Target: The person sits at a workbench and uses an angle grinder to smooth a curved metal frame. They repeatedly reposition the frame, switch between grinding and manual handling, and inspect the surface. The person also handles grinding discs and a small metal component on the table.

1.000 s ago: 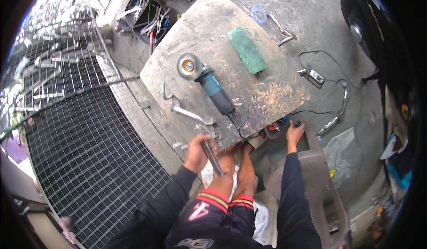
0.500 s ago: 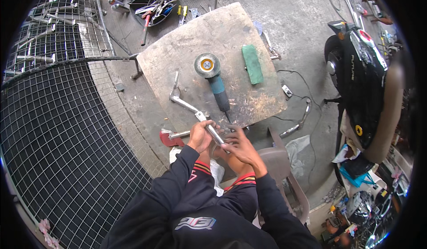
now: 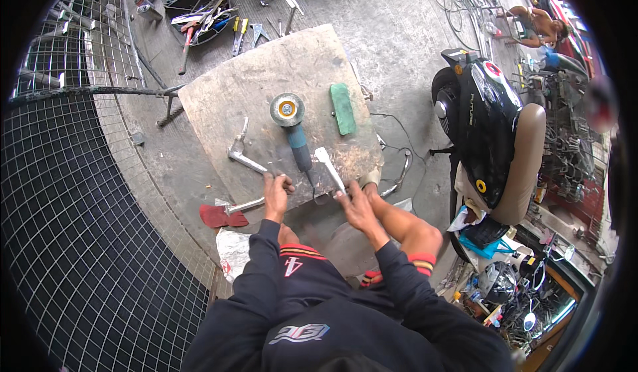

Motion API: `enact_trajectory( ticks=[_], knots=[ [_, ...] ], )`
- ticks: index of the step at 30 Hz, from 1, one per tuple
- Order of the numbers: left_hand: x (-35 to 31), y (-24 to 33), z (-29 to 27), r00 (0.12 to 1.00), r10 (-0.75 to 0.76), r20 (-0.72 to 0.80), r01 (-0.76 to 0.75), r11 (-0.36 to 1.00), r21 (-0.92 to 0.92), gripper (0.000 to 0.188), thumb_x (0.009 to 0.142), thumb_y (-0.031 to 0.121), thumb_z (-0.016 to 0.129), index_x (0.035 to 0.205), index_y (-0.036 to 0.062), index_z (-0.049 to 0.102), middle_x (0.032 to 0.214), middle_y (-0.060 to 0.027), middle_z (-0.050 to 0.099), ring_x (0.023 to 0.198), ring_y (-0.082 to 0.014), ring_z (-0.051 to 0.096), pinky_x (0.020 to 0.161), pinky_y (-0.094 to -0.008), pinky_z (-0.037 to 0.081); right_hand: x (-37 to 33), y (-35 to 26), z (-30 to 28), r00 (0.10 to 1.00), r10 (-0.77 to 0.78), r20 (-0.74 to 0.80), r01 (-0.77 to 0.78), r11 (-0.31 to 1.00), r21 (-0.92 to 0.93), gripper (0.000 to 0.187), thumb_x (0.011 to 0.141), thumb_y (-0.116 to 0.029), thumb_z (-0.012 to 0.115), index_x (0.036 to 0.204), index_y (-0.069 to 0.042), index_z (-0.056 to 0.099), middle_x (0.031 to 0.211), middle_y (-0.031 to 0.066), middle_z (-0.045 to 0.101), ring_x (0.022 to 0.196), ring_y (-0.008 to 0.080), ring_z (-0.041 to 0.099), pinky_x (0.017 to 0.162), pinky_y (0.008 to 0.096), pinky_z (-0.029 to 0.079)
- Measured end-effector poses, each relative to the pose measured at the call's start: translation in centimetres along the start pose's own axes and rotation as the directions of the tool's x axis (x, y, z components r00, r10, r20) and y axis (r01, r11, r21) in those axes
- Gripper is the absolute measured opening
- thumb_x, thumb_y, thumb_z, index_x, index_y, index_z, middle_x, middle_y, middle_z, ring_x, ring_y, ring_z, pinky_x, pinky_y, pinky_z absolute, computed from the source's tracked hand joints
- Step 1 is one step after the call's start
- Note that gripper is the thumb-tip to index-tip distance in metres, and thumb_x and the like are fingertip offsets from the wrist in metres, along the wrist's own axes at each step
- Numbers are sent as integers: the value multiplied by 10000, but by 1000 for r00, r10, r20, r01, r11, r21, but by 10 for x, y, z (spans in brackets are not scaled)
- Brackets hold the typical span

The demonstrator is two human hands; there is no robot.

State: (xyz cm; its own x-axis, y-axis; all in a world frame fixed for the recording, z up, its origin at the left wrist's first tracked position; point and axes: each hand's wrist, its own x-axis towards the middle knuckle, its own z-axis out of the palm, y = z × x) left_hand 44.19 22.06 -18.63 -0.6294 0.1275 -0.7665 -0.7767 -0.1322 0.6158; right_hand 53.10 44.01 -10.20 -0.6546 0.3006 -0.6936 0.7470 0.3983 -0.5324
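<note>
My right hand (image 3: 359, 209) is closed around the lower end of a silver metal lever arm (image 3: 330, 171), its wider end angled up over the worn wooden board (image 3: 226, 93). My left hand (image 3: 276, 196) has its fingers loosely bent and apart, at the board's near edge. Just beyond its fingertips lies the end of a bent silver metal lever (image 3: 249, 162); whether they touch is hard to tell. Between the two levers an angle grinder (image 3: 297, 139) with a teal and black body lies on the board, disc end away from me. A green block (image 3: 343, 109) rests to its right.
A tray of hand tools (image 3: 199, 19) sits on the floor at the far left. Wire mesh (image 3: 100, 219) runs along my left. A black motorbike (image 3: 482, 132) stands to the right, with cables on the floor. A red object (image 3: 222, 216) lies by the board's left corner.
My hands have moved apart. The lever arm both hands were at has gone right with my right hand, away from the bent lever. My right leg has swung out to the right.
</note>
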Motion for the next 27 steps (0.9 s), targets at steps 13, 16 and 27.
enact_trajectory(
  ticks=[13,16,27],
  knots=[
    [29,-115,158,936,152,-316,4,897,443,329,904,37,724,1215,-26,637,873,-155,729,759,-288,757,747,-418,581,143,112,-12,807,-588,51,551,720,-421,590,846,6,646,1425,-20,539,1212,217,614,1109,439,552,979,506,464],
    [56,-156,167,842,433,-322,-149,760,632,365,878,46,747,1227,-1,649,829,-139,726,764,-327,741,738,-434,566,163,145,-13,759,-650,25,604,690,-398,588,853,3,651,1430,-43,546,1210,199,592,1103,435,552,991,504,461],
    [42,-180,139,616,784,-76,-427,413,804,411,876,217,814,1186,28,622,755,-117,669,680,-345,685,620,-439,542,186,182,9,617,-786,-29,704,569,-425,618,821,-69,772,1422,-76,626,1093,162,607,975,342,630,831,427,528]
  ],
)
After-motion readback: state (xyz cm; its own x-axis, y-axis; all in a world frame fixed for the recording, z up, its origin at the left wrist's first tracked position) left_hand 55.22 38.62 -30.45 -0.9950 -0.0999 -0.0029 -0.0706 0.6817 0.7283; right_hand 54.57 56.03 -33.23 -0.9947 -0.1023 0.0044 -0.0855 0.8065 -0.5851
